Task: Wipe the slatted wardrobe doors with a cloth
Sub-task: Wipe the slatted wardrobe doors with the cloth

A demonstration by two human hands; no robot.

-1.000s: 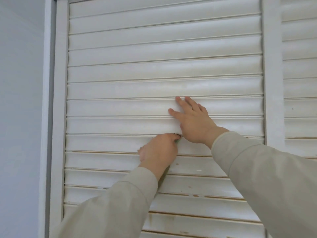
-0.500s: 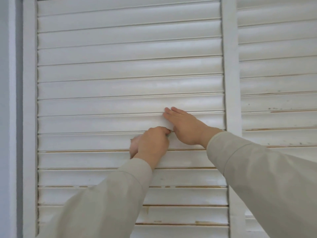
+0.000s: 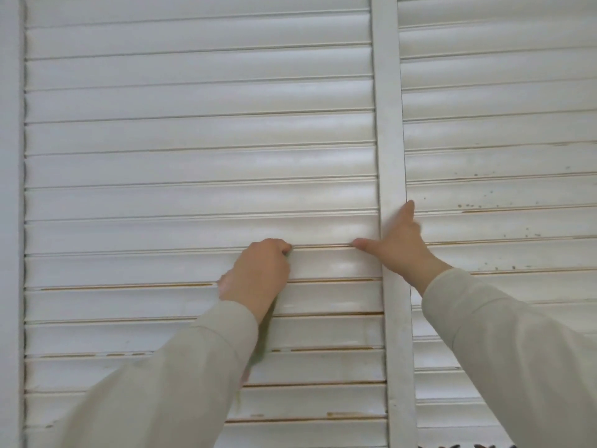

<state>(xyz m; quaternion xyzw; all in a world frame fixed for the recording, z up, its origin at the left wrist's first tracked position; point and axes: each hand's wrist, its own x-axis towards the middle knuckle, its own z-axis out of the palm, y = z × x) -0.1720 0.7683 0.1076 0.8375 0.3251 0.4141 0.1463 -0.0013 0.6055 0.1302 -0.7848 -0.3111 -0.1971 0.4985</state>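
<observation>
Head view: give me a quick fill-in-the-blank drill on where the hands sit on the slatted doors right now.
1. The left hand is curled at the groove between two ____ of the left door.
2. The right hand lies across the vertical ____ between the two doors.
3. Dark specks show on the ____ door's slats.
4. Both arms wear ____ sleeves.

Missing words: slats; stile; right; beige

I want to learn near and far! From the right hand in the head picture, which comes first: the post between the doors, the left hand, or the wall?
1. Post: under the right hand, touching.
2. Left hand: further left, on the slats.
3. Wall: far left edge.
</observation>
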